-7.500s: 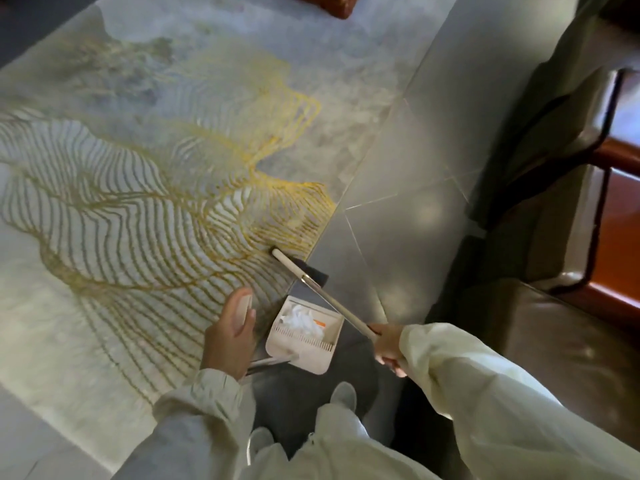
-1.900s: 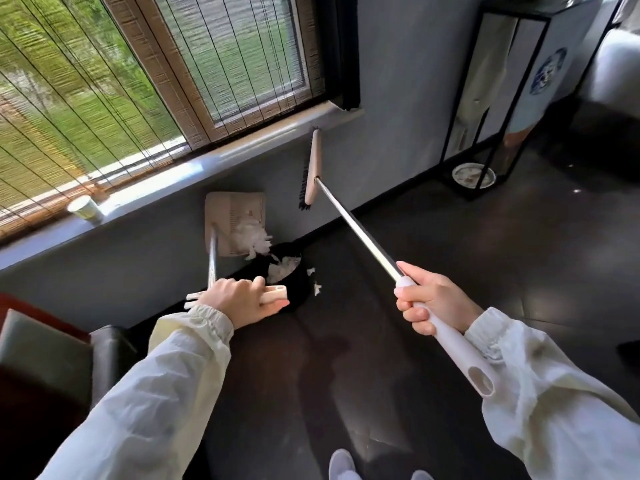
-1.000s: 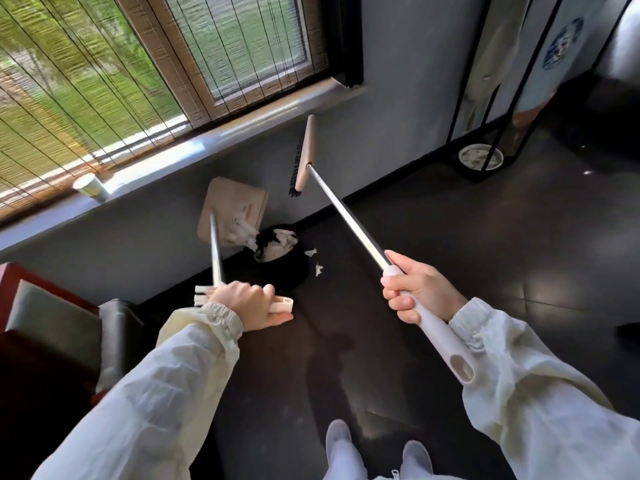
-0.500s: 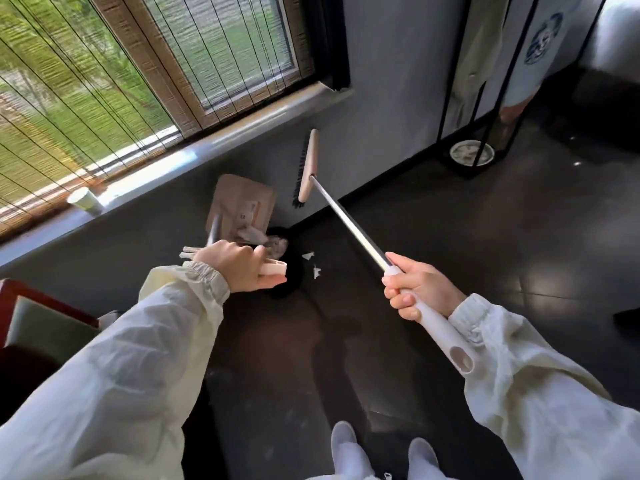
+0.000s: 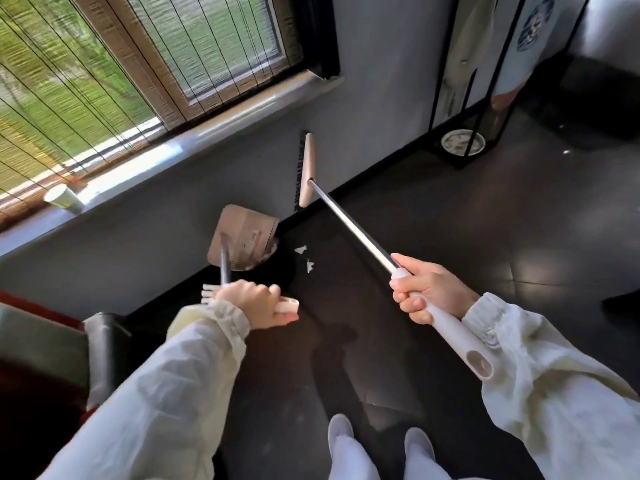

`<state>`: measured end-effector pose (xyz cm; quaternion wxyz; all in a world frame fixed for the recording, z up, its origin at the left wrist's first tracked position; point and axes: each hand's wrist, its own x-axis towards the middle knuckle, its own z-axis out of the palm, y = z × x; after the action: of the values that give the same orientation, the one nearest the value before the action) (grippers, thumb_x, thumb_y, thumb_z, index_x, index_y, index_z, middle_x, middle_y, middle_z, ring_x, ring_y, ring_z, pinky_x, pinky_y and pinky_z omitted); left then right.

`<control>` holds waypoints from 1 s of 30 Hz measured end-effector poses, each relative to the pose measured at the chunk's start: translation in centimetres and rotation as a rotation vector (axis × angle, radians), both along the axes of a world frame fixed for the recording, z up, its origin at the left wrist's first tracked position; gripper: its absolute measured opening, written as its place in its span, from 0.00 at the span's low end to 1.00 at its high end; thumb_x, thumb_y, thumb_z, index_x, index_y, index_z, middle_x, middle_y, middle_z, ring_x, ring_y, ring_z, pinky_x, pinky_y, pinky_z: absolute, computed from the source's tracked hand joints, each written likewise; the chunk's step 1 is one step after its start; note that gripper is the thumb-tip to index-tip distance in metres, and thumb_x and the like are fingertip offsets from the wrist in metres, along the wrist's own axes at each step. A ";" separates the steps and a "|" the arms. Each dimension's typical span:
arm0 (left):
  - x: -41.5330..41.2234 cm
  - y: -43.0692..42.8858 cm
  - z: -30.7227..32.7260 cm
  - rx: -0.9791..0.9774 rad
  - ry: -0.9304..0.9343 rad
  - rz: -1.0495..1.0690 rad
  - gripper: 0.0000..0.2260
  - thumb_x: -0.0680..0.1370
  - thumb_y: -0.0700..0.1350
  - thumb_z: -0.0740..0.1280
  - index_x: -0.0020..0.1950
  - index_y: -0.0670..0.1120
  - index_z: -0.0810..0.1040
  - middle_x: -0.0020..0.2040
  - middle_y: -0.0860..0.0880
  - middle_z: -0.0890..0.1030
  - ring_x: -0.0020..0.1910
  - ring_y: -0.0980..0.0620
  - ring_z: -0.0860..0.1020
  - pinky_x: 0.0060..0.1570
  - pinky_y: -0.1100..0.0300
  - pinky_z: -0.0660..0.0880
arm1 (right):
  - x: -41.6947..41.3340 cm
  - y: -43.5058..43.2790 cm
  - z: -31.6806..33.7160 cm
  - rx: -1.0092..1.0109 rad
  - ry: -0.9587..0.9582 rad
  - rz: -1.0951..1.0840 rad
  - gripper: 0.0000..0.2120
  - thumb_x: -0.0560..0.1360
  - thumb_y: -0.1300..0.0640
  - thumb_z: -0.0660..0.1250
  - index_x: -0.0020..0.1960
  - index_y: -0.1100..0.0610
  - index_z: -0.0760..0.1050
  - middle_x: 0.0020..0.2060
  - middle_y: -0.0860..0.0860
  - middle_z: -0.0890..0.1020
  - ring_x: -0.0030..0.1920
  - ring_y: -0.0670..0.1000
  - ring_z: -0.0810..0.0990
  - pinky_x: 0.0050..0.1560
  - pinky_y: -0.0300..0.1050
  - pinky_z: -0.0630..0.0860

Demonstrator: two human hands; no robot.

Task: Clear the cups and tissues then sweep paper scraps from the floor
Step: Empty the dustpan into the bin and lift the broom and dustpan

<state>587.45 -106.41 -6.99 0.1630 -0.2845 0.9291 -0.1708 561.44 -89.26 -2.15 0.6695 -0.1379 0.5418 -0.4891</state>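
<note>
My left hand (image 5: 258, 303) grips the white handle of the dustpan (image 5: 244, 242), which is tipped upside down over a dark bin (image 5: 282, 268) by the wall; the bin is mostly hidden under it. My right hand (image 5: 424, 292) grips the white grip of the broom handle (image 5: 349, 223). The broom head (image 5: 306, 169) hangs in the air near the wall, bristles to the left. Two small white paper scraps (image 5: 304, 258) lie on the dark floor just right of the bin. A white paper cup (image 5: 62, 199) stands on the window sill at the left.
A grey wall with a sill (image 5: 225, 116) and a blinded window runs across the back. A black metal stand (image 5: 485, 81) with a plate (image 5: 462, 142) at its foot is at the back right. A dark seat (image 5: 104, 348) stands at the lower left. My feet (image 5: 377, 441) are on dark floor.
The dustpan has tipped further over the bin and the white tissue in it is no longer visible. The broom head has stayed raised near the wall.
</note>
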 end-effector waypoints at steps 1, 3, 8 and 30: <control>0.3 -0.8 1.2 -0.021 0.028 0.007 0.33 0.70 0.74 0.51 0.48 0.48 0.77 0.41 0.50 0.84 0.41 0.45 0.83 0.42 0.56 0.75 | 0.2 -0.1 0.0 0.001 -0.007 -0.008 0.33 0.77 0.70 0.59 0.77 0.51 0.52 0.29 0.54 0.68 0.19 0.44 0.66 0.17 0.34 0.63; 1.0 -2.3 3.3 -0.030 0.046 0.015 0.36 0.69 0.75 0.47 0.47 0.46 0.77 0.39 0.48 0.84 0.45 0.44 0.83 0.49 0.54 0.76 | 0.5 -0.3 -0.2 -0.003 -0.027 -0.020 0.33 0.77 0.70 0.59 0.77 0.52 0.52 0.28 0.53 0.69 0.19 0.44 0.66 0.17 0.34 0.63; 2.2 -0.5 7.8 -0.074 0.241 0.012 0.43 0.70 0.75 0.35 0.40 0.43 0.77 0.32 0.47 0.82 0.36 0.43 0.83 0.37 0.53 0.79 | 0.7 -0.9 0.1 -0.030 -0.054 -0.011 0.33 0.78 0.70 0.59 0.78 0.53 0.51 0.29 0.54 0.68 0.19 0.43 0.66 0.17 0.34 0.64; 1.7 6.7 -0.1 0.377 1.393 1.077 0.31 0.76 0.38 0.65 0.65 0.72 0.63 0.60 0.49 0.80 0.62 0.50 0.76 0.62 0.59 0.69 | -2.8 -3.5 -3.8 0.111 -0.032 0.147 0.31 0.77 0.70 0.58 0.76 0.53 0.54 0.28 0.53 0.69 0.19 0.43 0.66 0.16 0.34 0.62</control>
<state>589.15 -99.68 -7.11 -0.3352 -0.6890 0.5709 0.2949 558.66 -92.73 -5.94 0.7186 -0.1322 0.5459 -0.4101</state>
